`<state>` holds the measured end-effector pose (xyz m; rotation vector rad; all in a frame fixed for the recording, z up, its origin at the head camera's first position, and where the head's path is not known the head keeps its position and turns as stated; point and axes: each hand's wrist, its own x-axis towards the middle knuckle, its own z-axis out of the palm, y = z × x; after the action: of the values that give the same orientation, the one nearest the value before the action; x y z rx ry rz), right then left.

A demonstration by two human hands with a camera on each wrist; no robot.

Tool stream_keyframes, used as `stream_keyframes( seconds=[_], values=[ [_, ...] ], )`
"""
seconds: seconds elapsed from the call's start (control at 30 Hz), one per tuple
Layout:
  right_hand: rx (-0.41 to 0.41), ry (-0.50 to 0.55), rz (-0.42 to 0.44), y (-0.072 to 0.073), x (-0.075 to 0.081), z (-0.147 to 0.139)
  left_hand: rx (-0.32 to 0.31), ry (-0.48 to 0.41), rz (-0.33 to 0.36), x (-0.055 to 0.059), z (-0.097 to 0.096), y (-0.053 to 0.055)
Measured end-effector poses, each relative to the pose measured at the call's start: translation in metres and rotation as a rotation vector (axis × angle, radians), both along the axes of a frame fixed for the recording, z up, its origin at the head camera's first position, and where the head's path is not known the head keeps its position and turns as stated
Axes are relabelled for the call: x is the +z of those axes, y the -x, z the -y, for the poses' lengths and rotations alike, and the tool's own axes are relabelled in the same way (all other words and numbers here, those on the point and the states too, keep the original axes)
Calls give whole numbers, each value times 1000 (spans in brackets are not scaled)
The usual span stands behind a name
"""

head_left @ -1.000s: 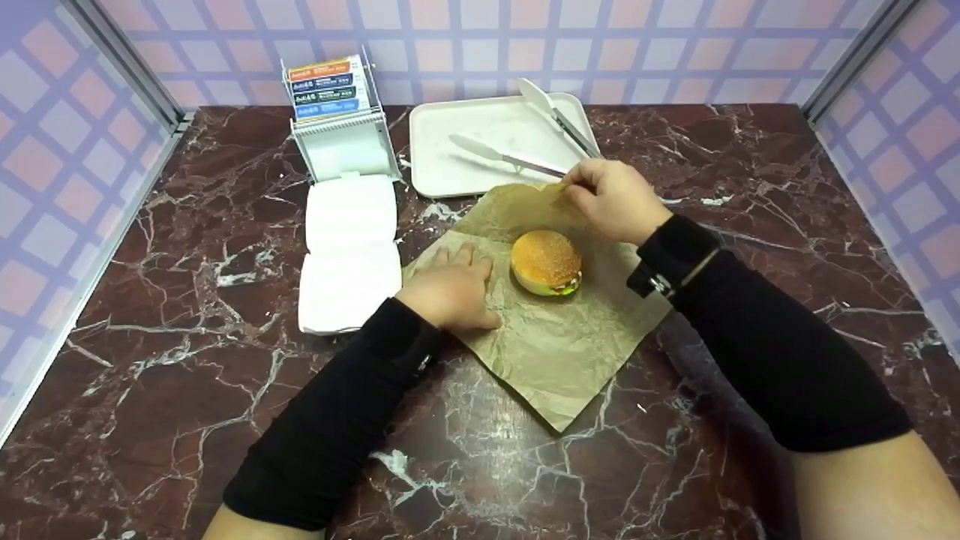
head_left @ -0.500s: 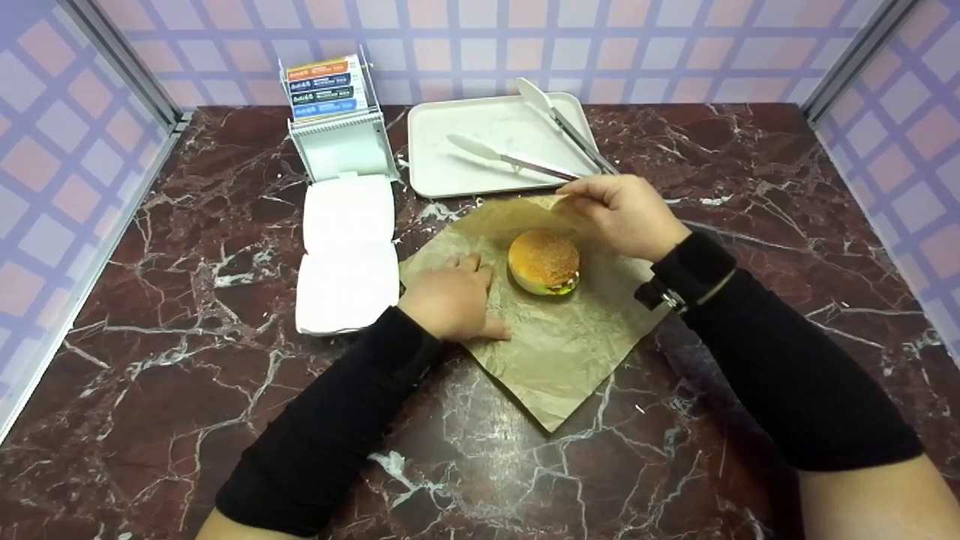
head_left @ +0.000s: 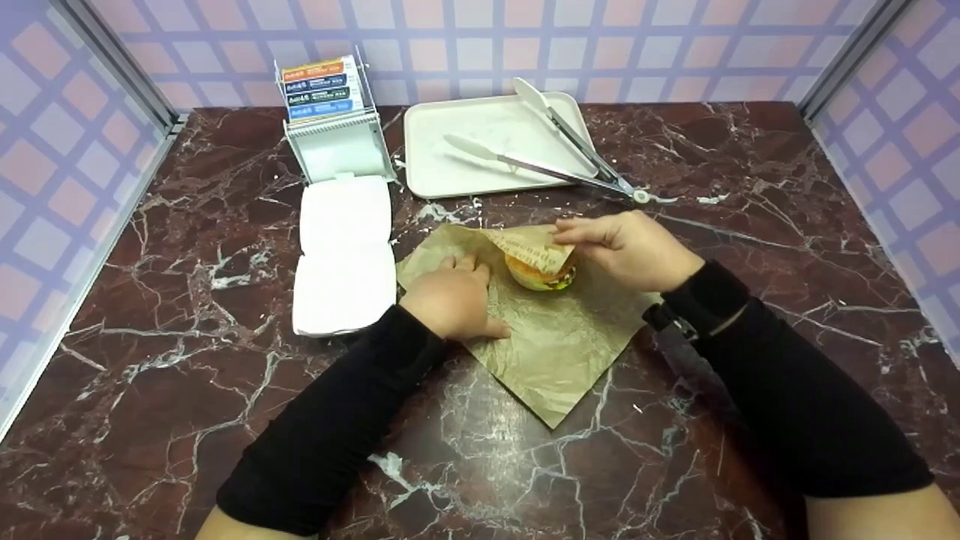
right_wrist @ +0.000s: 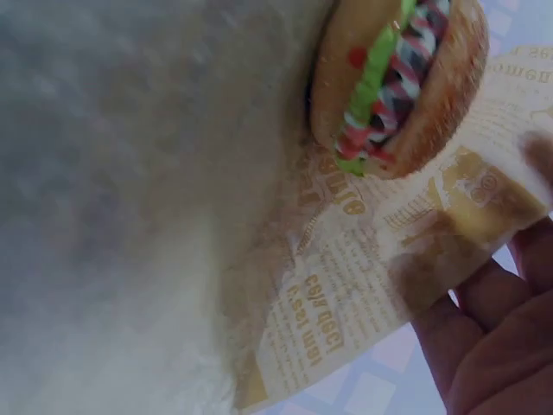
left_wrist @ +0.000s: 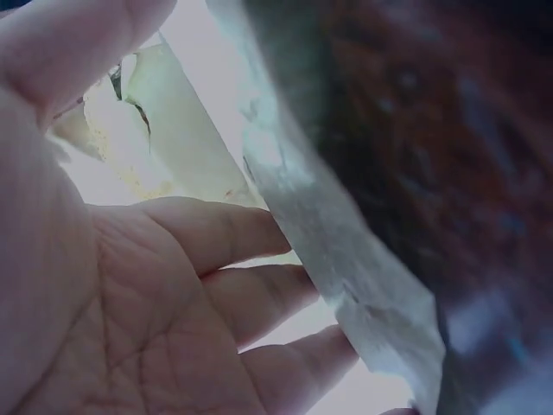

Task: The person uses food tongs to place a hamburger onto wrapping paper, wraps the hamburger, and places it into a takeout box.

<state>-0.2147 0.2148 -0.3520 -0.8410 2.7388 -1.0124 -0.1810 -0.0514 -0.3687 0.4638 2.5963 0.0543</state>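
Note:
A sesame-bun hamburger [head_left: 538, 279] sits on a sheet of brown wrapping paper [head_left: 555, 360]. My right hand [head_left: 637, 247] pinches the paper's far corner and holds it folded over the top of the bun, printed side showing. In the right wrist view, lettuce and sauce show in the hamburger's [right_wrist: 406, 86] side, and the fingers lie behind the printed paper [right_wrist: 320, 320]. My left hand [head_left: 450, 300] rests on the paper's left part, fingers spread, beside the hamburger. The left wrist view shows its fingers extended towards the paper's edge [left_wrist: 346, 251].
An open white clamshell box [head_left: 345, 255] lies left of the paper. Behind it stands a wire rack [head_left: 337, 142] with several colourful boxes. Metal tongs [head_left: 547, 169] lie across a white tray [head_left: 442, 169] at the back. The table is dark red marbled [head_left: 187, 420].
My right hand has drawn the far paper corner towards me and down over the hamburger, which it now partly covers. The tongs' hinge end has come into sight. My left hand stays nearly put.

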Motion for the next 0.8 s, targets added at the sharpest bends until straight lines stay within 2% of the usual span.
stream_keyframes(
  seconds=[0.4,0.8],
  values=[
    [123,-91,-111,-7,-17,-3,12,-7,-36,-2,-1,6],
    [170,-229,-228,-16,-18,-4,-2,12,-45,-1,-2,6]
  ],
)
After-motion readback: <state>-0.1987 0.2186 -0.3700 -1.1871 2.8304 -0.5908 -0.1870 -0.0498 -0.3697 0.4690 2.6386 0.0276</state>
